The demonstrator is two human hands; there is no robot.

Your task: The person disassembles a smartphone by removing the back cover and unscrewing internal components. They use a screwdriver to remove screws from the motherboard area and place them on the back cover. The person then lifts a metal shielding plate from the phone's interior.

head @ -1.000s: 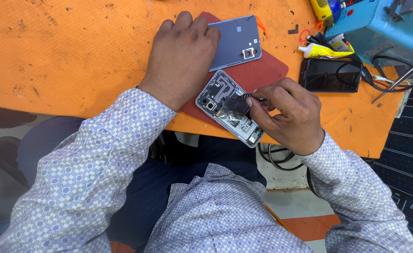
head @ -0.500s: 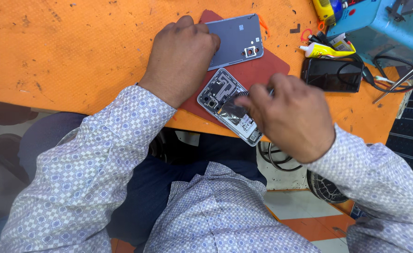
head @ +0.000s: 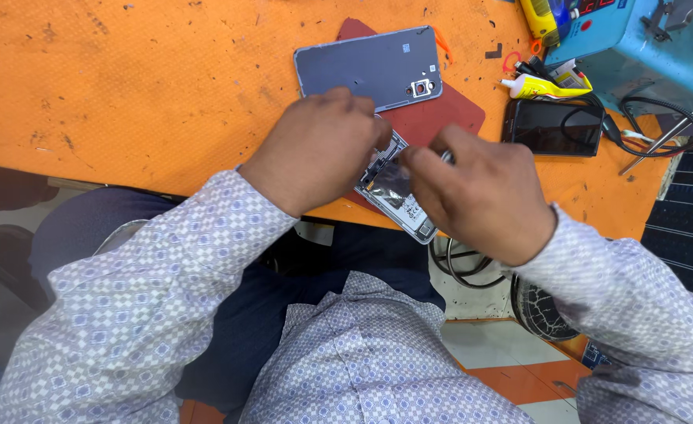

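Both hands, left hand (head: 315, 149) and right hand (head: 480, 192), pinch together over the opened phone (head: 397, 196); work gently, keeping it flat beneath the fingertips.

An orange, scuffed bench (head: 126, 86) fills the view from nine to one o'clock. At five o'clock, below its edge, lies pale floor (head: 488, 341) with an orange stripe (head: 535, 385), evenly lit.

The open phone (head: 397, 192) lies on the mat (head: 440, 118). The back cover (head: 366, 69) lies behind it, another phone (head: 554, 127) to the right.
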